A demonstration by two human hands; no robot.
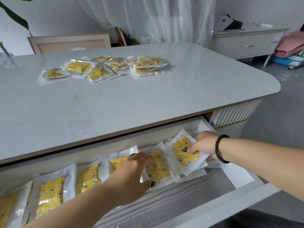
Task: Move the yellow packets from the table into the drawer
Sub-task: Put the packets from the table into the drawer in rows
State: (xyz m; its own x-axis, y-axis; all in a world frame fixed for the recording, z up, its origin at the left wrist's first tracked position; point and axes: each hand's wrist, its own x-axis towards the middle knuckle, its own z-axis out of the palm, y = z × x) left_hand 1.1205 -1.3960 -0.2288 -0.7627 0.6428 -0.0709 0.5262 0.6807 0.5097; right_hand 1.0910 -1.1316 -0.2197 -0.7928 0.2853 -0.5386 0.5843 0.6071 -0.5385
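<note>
Currently, your right hand [203, 144] pinches one light, slick, floppy packet [185, 153] inside the drawer [246, 176], left hand [131, 175] flat on its neighbour; grip the remaining tabletop packets [105, 66] by their sealed edges.

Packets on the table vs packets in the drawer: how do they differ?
The packets on the table lie in a loose, overlapping scatter on the far side; the packets in the drawer stand in a neat row, leaning one against the next. No hand touches the table ones; the left hand rests on the drawer row and the right hand grips one there. Both share yellow patterned contents in clear-white wrappers.
</note>
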